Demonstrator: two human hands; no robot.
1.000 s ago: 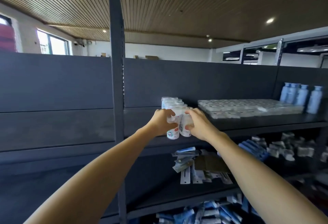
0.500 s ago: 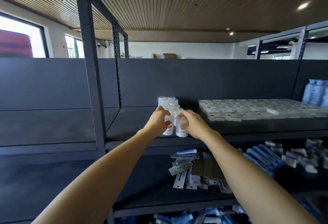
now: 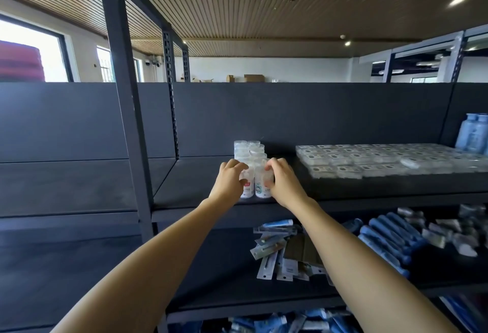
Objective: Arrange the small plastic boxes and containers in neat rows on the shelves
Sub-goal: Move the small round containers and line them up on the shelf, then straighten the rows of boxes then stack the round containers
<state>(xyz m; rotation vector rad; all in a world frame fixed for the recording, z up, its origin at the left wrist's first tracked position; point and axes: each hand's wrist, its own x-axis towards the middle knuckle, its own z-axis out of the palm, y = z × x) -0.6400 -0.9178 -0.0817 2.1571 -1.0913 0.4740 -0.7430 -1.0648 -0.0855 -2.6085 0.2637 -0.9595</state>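
Two bare forearms reach up from 6 o'clock to the front lip of a matte, dark grey shelf [image 3: 200,182]. The left hand [image 3: 229,178] curls its fingers round the left one of two small cylindrical containers [image 3: 260,187] standing at the shelf's front edge, and the right hand [image 3: 282,180] wraps round the right one; the two hands sit close together, with only the containers between them. Each container is a clear plastic tube with a white printed label low on its body. The left label carries a small red patch, the right a pale green-blue picture; the print is too small to read.

Directly behind, toward 12 o'clock, more of the same clear tubes [image 3: 249,151] stand upright in a double file running back to the shelf's flat rear panel, their round glossy caps catching the light.

Toward 3 o'clock on the same shelf lies a wide, flat sheet of shallow, clear rectangular boxes [image 3: 369,159], set edge to edge in straight rows. At the far right end stand pale blue bottles [image 3: 474,133] with rounded shoulders.

On the shelf below, around 5 o'clock, thin carded blister packs [image 3: 274,250] lie fanned in a loose heap beside a flat brown cardboard piece. To their right, smooth blue handled items [image 3: 388,240] lie side by side. A perforated steel upright [image 3: 124,95] rises at 10 o'clock.
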